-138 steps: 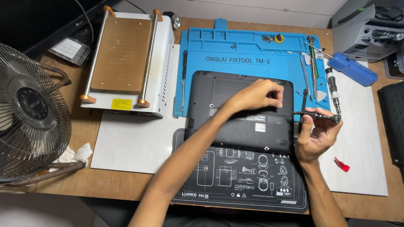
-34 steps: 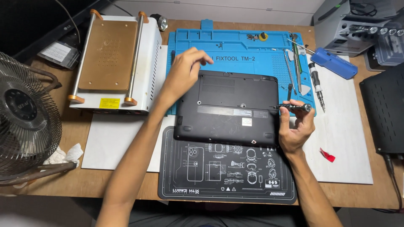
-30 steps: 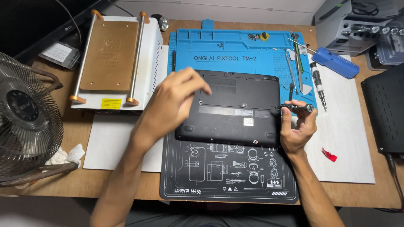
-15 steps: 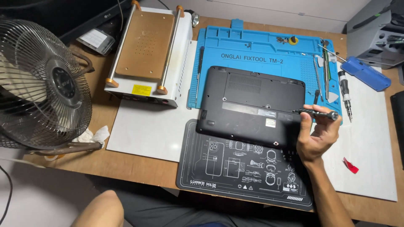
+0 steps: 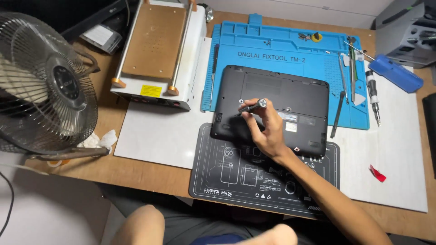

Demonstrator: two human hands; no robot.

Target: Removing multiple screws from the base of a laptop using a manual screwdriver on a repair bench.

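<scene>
A black laptop [image 5: 290, 97] lies upside down, partly on a blue work mat [image 5: 281, 50] and partly on a black printed mat [image 5: 227, 172]. My right hand [image 5: 265, 131] reaches over the laptop's left half, fingers closed around a small dark screwdriver [image 5: 252, 106]. Its tip points down-left at the bottom cover near a screw hole. My left hand is out of sight; only my knees show at the bottom edge.
A wire-caged fan [image 5: 45, 86] stands at the left. A white machine with a brown plate [image 5: 156, 45] sits behind a white sheet [image 5: 154, 136]. Tweezers and drivers [image 5: 352, 77] lie on the blue mat's right side, beside a blue case [image 5: 395, 72] and a red scrap [image 5: 377, 173].
My right hand moved with the screwdriver from the laptop's right edge to its left half. My left hand left the laptop and dropped out of view. The camera view shifted.
</scene>
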